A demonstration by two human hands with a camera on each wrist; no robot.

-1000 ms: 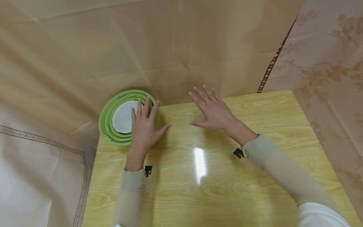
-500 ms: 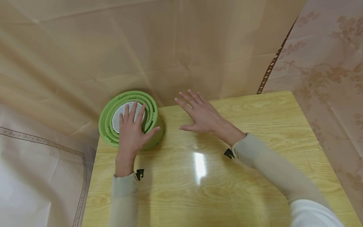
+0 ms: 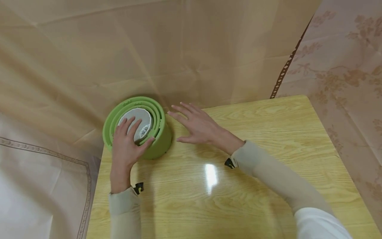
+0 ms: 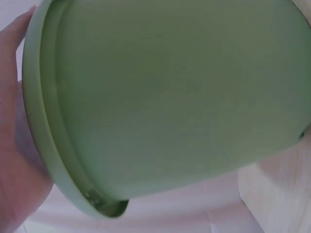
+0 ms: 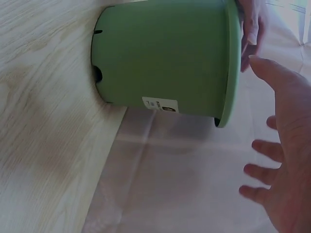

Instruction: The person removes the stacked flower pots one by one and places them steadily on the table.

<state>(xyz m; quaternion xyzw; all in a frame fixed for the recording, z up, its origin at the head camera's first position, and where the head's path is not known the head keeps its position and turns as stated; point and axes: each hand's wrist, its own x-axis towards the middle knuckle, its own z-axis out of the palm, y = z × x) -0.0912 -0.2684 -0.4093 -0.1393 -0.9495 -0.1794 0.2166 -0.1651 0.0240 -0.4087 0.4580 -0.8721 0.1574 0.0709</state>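
A green plastic pot [image 3: 159, 146] stands at the far left corner of the wooden table [image 3: 238, 186], with more green rims nested inside and a white meshed insert [image 3: 144, 124] at its centre. My left hand [image 3: 125, 146] lies over the near rim, fingers reaching onto the insert and thumb hooked on the inner rim. In the left wrist view the pot's wall [image 4: 170, 97] fills the frame, with my palm [image 4: 14, 160] at the rim. My right hand [image 3: 194, 126] hovers flat with spread fingers just right of the pot, apart from it. The right wrist view shows the pot [image 5: 165, 53] and the right hand [image 5: 286, 145].
A tan plastic sheet [image 3: 179, 49] hangs behind the table and drops away past its left edge. A floral cloth [image 3: 343, 66] hangs on the right. The pot's rim overhangs the table's far left corner [image 5: 112, 126].
My left hand slid left and back onto the pot's near rim, its fingers bending inside. The right hand moved left toward the pot. The white insert now shows its mesh.
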